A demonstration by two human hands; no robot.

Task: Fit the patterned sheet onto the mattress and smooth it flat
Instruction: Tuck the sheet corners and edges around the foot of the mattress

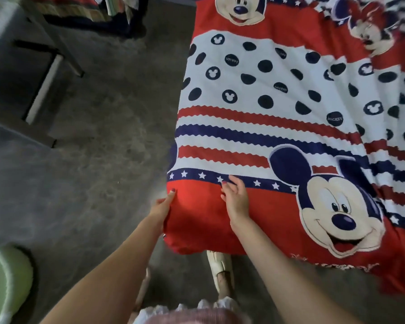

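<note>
The patterned sheet (278, 108) covers the mattress: red bands, white with dark dots, red and blue stripes, cartoon mouse faces. It fills the right half of the view. My left hand (165, 204) grips the sheet's red edge at the near left corner, thumb on top, fingers hidden under the side. My right hand (235, 197) lies flat on the red band near the star stripe, fingers spread. Wrinkles run across the dotted area on the right. The mattress itself is hidden under the sheet.
Grey concrete floor (98, 160) lies left of the bed. A dark table frame with a white bar (43, 87) stands at the upper left. A green bucket (5, 281) sits at the lower left. My sandalled foot (220, 270) is beside the bed's near edge.
</note>
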